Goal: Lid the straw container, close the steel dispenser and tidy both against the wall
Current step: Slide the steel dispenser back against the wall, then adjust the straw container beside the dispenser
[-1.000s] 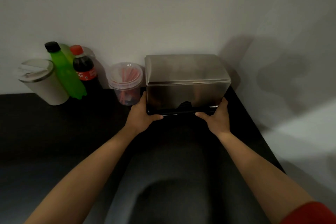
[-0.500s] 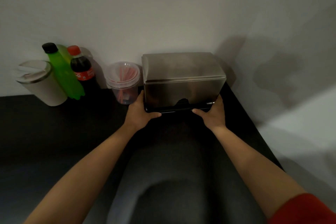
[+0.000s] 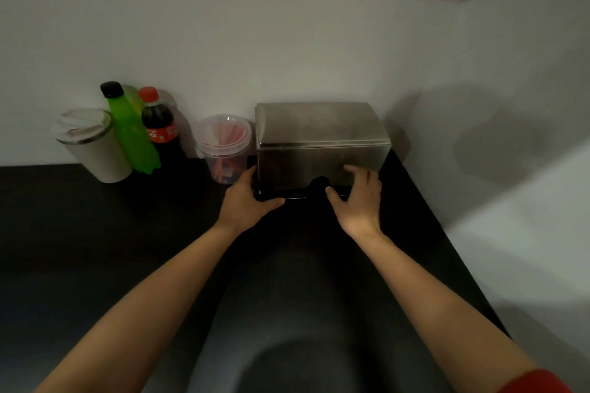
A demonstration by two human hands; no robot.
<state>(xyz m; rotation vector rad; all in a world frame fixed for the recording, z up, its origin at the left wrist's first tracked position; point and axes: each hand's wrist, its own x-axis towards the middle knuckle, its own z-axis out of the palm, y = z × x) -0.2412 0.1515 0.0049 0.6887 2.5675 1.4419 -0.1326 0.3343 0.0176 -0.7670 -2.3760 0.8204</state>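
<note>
The steel dispenser (image 3: pixel 319 137) stands closed against the back wall on the black counter (image 3: pixel 95 233). My left hand (image 3: pixel 247 199) grips its lower front left corner, thumb along the bottom edge. My right hand (image 3: pixel 359 201) has its fingers spread in front of the lower right of the dispenser's face, holding nothing. The clear straw container (image 3: pixel 225 150) with red straws and a lid on top stands just left of the dispenser, near the wall.
A white lidded cup (image 3: pixel 92 147), a green bottle (image 3: pixel 131 134) and a cola bottle (image 3: pixel 159 131) stand along the wall at the left. A side wall (image 3: pixel 510 169) bounds the counter on the right.
The dispenser has slid back toward the wall. My right hand has come off its right corner and moved left across the front face with fingers spread. My left hand keeps its grip.
</note>
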